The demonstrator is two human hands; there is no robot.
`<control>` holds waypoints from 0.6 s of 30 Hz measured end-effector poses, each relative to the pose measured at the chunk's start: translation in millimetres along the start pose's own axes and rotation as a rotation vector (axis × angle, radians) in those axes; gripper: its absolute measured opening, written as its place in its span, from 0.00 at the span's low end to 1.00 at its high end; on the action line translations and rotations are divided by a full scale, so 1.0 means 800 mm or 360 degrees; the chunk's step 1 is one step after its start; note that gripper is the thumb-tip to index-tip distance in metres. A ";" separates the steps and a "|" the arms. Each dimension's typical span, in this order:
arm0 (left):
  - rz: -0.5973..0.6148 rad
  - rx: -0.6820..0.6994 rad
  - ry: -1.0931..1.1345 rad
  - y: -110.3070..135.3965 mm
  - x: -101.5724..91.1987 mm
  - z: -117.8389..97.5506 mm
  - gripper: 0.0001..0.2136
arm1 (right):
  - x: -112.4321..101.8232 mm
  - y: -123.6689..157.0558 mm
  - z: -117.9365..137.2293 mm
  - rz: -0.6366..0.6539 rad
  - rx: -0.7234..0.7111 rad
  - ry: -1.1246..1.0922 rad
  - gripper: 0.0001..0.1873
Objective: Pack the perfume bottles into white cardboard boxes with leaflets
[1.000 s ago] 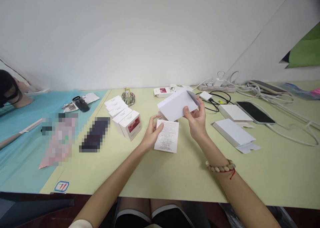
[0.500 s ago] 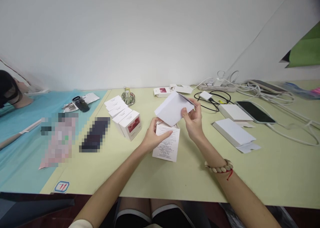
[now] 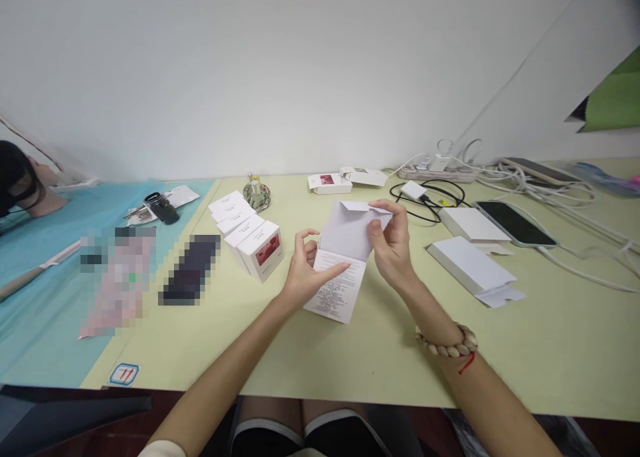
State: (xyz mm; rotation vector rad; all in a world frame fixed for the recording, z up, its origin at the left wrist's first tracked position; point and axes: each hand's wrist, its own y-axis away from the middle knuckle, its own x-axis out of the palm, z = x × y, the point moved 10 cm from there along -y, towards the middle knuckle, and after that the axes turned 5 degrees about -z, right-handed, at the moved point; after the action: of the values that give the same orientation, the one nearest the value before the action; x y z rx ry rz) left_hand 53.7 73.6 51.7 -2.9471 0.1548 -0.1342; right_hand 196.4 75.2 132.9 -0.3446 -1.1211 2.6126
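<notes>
My left hand [image 3: 310, 267] grips the upper end of a white printed box [image 3: 334, 295], its thumb lying across the face with small dark text. In my right hand [image 3: 393, 240] is a plain white inner box [image 3: 345, 230], pinched near its upper right corner between thumb and fingers. The lower end of this inner box meets the mouth of the printed box; how far it reaches inside is hidden. Small folded flaps show at its top. To the left stands a row of several white boxes [image 3: 260, 251], the nearest with a red picture on its front.
Two plain white boxes [image 3: 470, 267] with flaps lie at right, near a phone [image 3: 515, 223] and tangled white cables [image 3: 545, 190]. Further back are open printed cartons [image 3: 330, 183], a black cable [image 3: 445, 193] and a glass item [image 3: 257, 193]. A dark jar [image 3: 163, 209] lies at left.
The plain inner box has turned more upright and come down, lining up with the mouth of the printed box. My right hand has moved slightly right and the printed box tilts more.
</notes>
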 end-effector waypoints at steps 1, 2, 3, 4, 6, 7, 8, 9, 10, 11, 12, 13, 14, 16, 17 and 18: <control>0.0014 0.0026 -0.0010 0.001 0.002 -0.004 0.30 | -0.003 -0.001 0.003 -0.0027 -0.0010 0.0001 0.13; 0.0023 0.0059 -0.0024 0.002 0.003 -0.008 0.30 | -0.006 -0.002 0.006 -0.0049 -0.0011 -0.0007 0.12; 0.0025 0.0101 -0.0047 0.003 0.004 -0.012 0.30 | -0.007 -0.003 0.006 -0.0057 -0.0002 -0.0020 0.12; 0.0017 0.0154 -0.0084 0.004 0.003 -0.017 0.30 | -0.007 -0.002 0.006 -0.0057 0.0014 -0.0035 0.11; -0.0066 0.0287 -0.0201 0.007 -0.002 -0.026 0.30 | -0.004 0.000 0.004 -0.0035 0.0040 -0.0052 0.11; -0.0142 0.0357 -0.0276 0.008 -0.008 -0.030 0.30 | -0.001 0.002 0.003 -0.0009 0.0044 -0.0053 0.10; -0.0229 0.0423 -0.0353 0.009 -0.015 -0.033 0.30 | 0.003 0.004 0.003 0.0021 0.0043 -0.0053 0.10; -0.0316 0.0486 -0.0427 0.011 -0.022 -0.035 0.30 | 0.007 0.006 0.004 0.0053 0.0038 -0.0055 0.10; -0.0390 0.0543 -0.0497 0.012 -0.028 -0.036 0.30 | 0.010 0.008 0.006 0.0085 0.0033 -0.0058 0.10; -0.0436 0.0595 -0.0562 0.012 -0.033 -0.035 0.30 | 0.014 0.010 0.008 0.0118 0.0026 -0.0059 0.10; -0.0451 0.0650 -0.0621 0.012 -0.035 -0.034 0.30 | 0.016 0.011 0.011 0.0138 0.0011 -0.0054 0.10; -0.0444 0.0712 -0.0670 0.012 -0.035 -0.034 0.31 | 0.015 0.011 0.015 0.0134 -0.0018 -0.0038 0.09; -0.0424 0.0782 -0.0711 0.011 -0.035 -0.034 0.31 | 0.013 0.010 0.019 0.0112 -0.0059 -0.0012 0.08; -0.0368 0.0900 -0.0755 0.011 -0.032 -0.034 0.30 | 0.009 0.009 0.027 0.0057 -0.0139 0.0050 0.06; -0.0341 0.0930 -0.0752 0.010 -0.031 -0.034 0.30 | 0.007 0.009 0.029 0.0041 -0.0166 0.0082 0.05; -0.0315 0.0929 -0.0733 0.009 -0.031 -0.034 0.29 | 0.007 0.009 0.030 0.0038 -0.0184 0.0119 0.04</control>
State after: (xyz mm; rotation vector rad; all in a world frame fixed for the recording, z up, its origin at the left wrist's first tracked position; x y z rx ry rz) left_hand 26.2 64.3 74.7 -2.3250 -0.2084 0.4024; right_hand 182.4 56.8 143.2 -0.4791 -1.2529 2.5382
